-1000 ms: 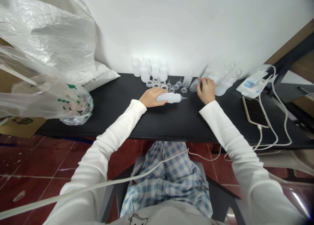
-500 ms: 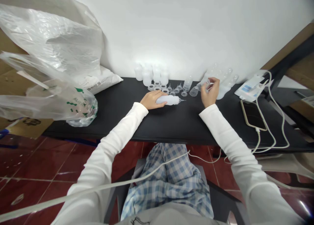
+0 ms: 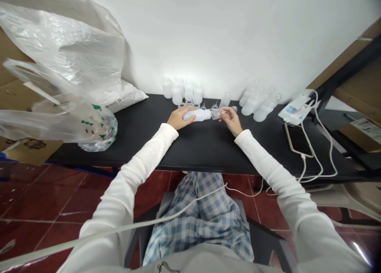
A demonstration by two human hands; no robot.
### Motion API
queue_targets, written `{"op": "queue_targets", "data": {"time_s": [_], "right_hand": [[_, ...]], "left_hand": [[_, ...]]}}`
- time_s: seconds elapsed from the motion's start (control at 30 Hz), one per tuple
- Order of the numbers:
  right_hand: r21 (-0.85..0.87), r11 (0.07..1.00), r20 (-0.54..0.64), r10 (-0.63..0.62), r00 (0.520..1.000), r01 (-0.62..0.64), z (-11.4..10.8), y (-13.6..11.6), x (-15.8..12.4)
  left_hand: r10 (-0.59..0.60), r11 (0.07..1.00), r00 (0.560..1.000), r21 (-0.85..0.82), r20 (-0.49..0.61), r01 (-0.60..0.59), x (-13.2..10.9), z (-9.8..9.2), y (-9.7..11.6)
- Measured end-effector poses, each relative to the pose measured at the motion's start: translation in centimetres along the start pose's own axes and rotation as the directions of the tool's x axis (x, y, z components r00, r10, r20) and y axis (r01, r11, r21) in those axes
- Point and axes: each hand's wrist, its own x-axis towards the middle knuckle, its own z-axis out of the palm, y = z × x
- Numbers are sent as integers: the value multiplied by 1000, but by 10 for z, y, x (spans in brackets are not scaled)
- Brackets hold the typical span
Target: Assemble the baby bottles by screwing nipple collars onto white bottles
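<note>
My left hand (image 3: 179, 119) is wrapped round a translucent white squeeze bottle (image 3: 200, 115) that lies sideways above the black table. Clear plastic covers the bottle's nozzle end: a cap (image 3: 216, 114), pinched by the fingers of my right hand (image 3: 231, 120). Just behind my hands are several white rings (image 3: 189, 103) and small pointed clear nozzles (image 3: 214, 105), partly hidden. Another clear cap (image 3: 225, 99) stands near the wall. Uncapped white bottles (image 3: 177, 92) stand at the back left of my hands, and several capped bottles (image 3: 262, 106) at the back right.
A large white plastic sack (image 3: 68, 46) and a clear carrier bag (image 3: 98, 126) crowd the left end of the black table (image 3: 196, 150). To the right lie a phone (image 3: 298, 140), white cables (image 3: 324, 136) and a white-and-blue packet (image 3: 295, 109). A white cord (image 3: 149, 222) crosses above my lap.
My right hand has come left from beside the capped bottles, bringing a clear cap onto the nozzle end of the bottle. My left hand keeps hold of that bottle.
</note>
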Motion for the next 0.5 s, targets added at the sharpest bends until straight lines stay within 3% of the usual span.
{"op": "queue_targets", "data": {"time_s": [0.13,0.23,0.3,0.37,0.5], "right_hand": [[12,1000,97,26,995,-28,4,0,-6],[5,1000,164,-10,986,10,5,1,-8],[-6,999,200,-44,979,46,6,1,-10],[-30,996,210,-81,974,89,9,1,-12],[-157,949,224,-235,946,273,16,-4,-19]], "left_hand": [[-81,985,997,-155,10,82,1,4,-1],[-249,916,965,-303,84,263,2,7,0],[-405,795,890,-401,207,455,4,8,1],[-511,623,782,-473,357,623,7,7,1],[-579,335,562,-456,591,824,17,-1,1]]}}
